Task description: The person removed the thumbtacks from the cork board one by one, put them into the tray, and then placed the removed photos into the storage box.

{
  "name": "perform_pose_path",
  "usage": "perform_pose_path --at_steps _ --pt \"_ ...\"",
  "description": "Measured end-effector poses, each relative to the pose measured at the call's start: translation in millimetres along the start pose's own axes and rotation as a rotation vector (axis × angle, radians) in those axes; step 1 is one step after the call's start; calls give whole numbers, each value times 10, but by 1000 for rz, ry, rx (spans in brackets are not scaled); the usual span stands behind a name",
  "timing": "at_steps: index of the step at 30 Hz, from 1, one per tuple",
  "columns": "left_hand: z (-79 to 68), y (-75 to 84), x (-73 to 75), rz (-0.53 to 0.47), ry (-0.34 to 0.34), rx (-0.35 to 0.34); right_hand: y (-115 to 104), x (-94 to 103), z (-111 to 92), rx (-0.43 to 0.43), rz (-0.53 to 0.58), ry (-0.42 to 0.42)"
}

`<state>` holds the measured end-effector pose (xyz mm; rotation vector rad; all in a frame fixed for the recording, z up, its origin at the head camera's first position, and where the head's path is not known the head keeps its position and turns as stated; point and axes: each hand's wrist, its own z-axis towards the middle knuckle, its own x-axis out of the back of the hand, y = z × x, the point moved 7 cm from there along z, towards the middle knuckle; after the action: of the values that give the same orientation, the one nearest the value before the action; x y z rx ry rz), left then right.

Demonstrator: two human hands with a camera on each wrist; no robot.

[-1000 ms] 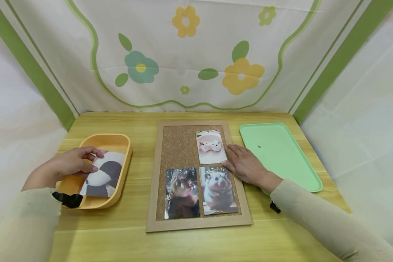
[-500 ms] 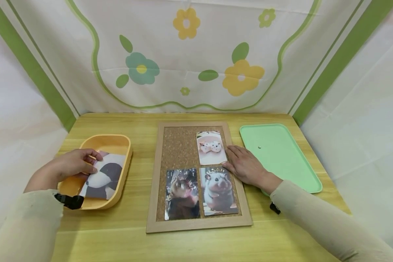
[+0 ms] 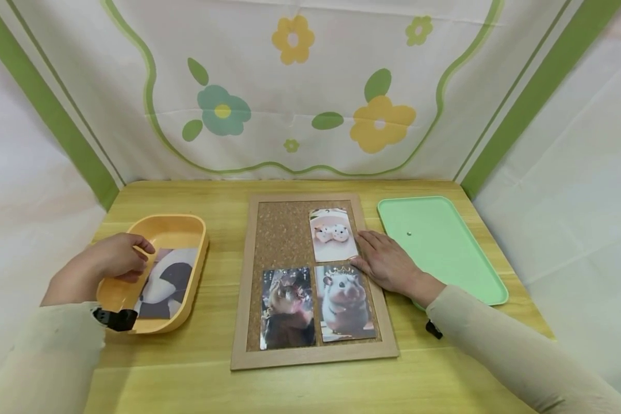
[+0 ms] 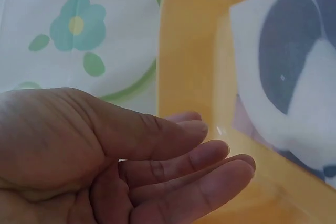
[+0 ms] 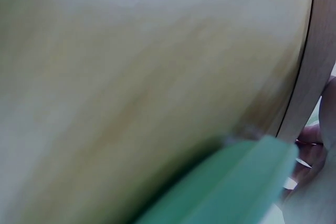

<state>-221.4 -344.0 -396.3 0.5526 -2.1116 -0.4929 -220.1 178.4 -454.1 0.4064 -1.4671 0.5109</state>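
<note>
- A panda picture card (image 3: 168,284) lay in the yellow tray (image 3: 181,227) at the left of the scene, toward that tray's right side.
- The left hand (image 3: 119,256) hovered over the left part of the yellow tray, just beside the card; its fingers were loosely bent, a gap showed between thumb and fingers, and it grasped nothing.
- To the right, in the middle of the table, lay a cork board (image 3: 282,236) in a wooden frame (image 3: 310,360).
- Three cards were on the cork: a pink-and-white card (image 3: 334,234) at the far right, a white hamster card (image 3: 345,302) at the near right, and a dark animal card (image 3: 288,307) at the near left.
- The right hand (image 3: 388,261) rested on the frame's right side, its fingers extended, released from any card.
- Right of the board was a pale green tray (image 3: 445,247), with a small shiny piece (image 3: 409,234) on its left part.
- Everything stood on a wood-grain table (image 3: 207,391).
- At the far side hung a white cloth (image 3: 300,80) printed with flowers and leaves.
- A black strap (image 3: 116,318) circled the left wrist, below a pale sleeve (image 3: 46,356).
</note>
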Motion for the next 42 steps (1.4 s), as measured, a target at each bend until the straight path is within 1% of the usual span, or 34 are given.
perform_pose_path --at_steps 4,8,11,15,17,20,23,25,28,32,34,38,42 --pt "-22 168 14 92 39 -44 -9 12 -6 5 -1 5" --pt "-43 405 0 174 73 -65 3 22 -2 9 -17 9" --pt "-41 647 -32 229 105 -110 17 45 11 11 -17 9" --pt "-21 1036 -119 286 177 -191 24 101 25 12 -3 23" --pt "3 1223 -194 294 203 -215 30 119 30 7 -1 26" --pt "67 1473 -336 279 227 -245 41 126 41 -4 -1 25" --pt "153 1667 -492 270 244 -286 50 123 54 -15 4 22" --pt "229 1781 -592 262 260 -333 55 123 58 -23 8 22" --pt "374 1922 -744 250 274 -389 63 118 61 -31 4 22" --pt "571 2097 -941 242 294 -420 66 98 66 -38 -1 12" --pt "647 2182 -1034 248 306 -436 65 85 66 -45 0 4" --pt "756 2327 -1205 300 313 -478 58 64 54 -64 11 -4" --pt "853 2432 -1341 363 299 -512 65 35 42 -71 14 -8"
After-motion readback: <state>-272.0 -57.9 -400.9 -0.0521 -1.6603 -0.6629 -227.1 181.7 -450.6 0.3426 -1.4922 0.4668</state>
